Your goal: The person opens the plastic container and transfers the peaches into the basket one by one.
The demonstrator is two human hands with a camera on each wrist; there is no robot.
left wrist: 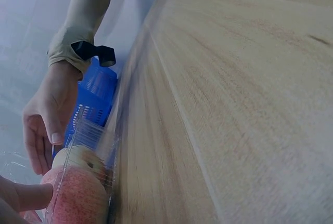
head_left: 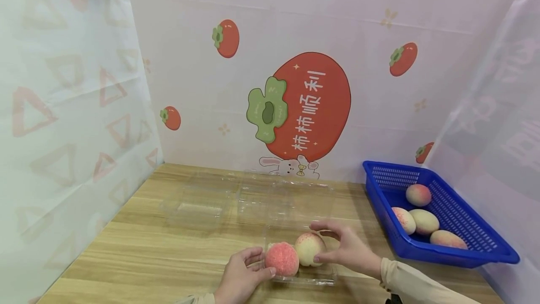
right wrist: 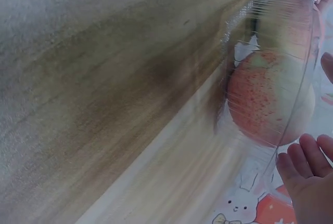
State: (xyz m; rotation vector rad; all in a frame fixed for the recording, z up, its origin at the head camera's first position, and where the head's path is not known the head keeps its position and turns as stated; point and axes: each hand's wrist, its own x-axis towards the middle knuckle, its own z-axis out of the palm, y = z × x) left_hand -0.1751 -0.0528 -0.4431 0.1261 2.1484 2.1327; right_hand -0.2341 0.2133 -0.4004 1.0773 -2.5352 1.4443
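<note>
A clear plastic clamshell box [head_left: 325, 281] sits at the front of the table, its raised lid [head_left: 312, 201] behind. Two peaches lie side by side in it: a pink one [head_left: 281, 259] on the left and a pale, red-speckled one [head_left: 310, 249] on the right. My left hand [head_left: 242, 271] is at the box's left end, thumb extended against the pink peach's side; its other fingers are partly hidden in the left wrist view. Around the pale peach my right hand [head_left: 348, 250] is spread, thumb close to it in the head view. The right wrist view shows its fingers [right wrist: 299, 156] loosely bent beside the box rim.
A blue plastic basket [head_left: 447, 191] with several peaches [head_left: 423, 222] stands on the right. Farther back on the wooden table [head_left: 168, 257] are more clear boxes [head_left: 198, 205]. Printed cloth walls [head_left: 202, 83] enclose the back and sides.
</note>
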